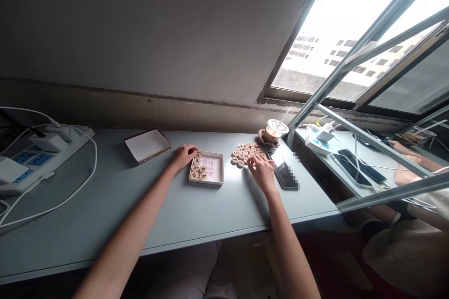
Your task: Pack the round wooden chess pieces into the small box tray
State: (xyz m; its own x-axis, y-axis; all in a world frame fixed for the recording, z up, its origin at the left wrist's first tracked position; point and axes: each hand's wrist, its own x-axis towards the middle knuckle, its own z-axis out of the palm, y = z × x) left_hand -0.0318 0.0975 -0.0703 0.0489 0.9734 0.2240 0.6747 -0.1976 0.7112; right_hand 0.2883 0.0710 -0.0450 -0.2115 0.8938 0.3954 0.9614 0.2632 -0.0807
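Note:
A shallow open box (223,168) stands on the desk with several round wooden Chinese chess pieces (195,168) in two columns along its left side. Pink-printed clear plastic (210,166) lies in the rest of the box. My left hand (183,156) grips the box at its upper left corner, its fingertips by the top piece. To the right, a cluster of Chinese chess pieces (240,163) lies flat on the desk. My right hand (262,170) is at the cluster's near right edge, fingertips pinched on a piece that they largely cover.
The box lid (147,145) lies inside up at the left. A phone (286,173) is right of my right hand, and a lidded drink cup (275,131) stands behind it. Power strips with cables (38,156) fill the far left. Past a metal frame (372,138), another person's arm (414,159) shows.

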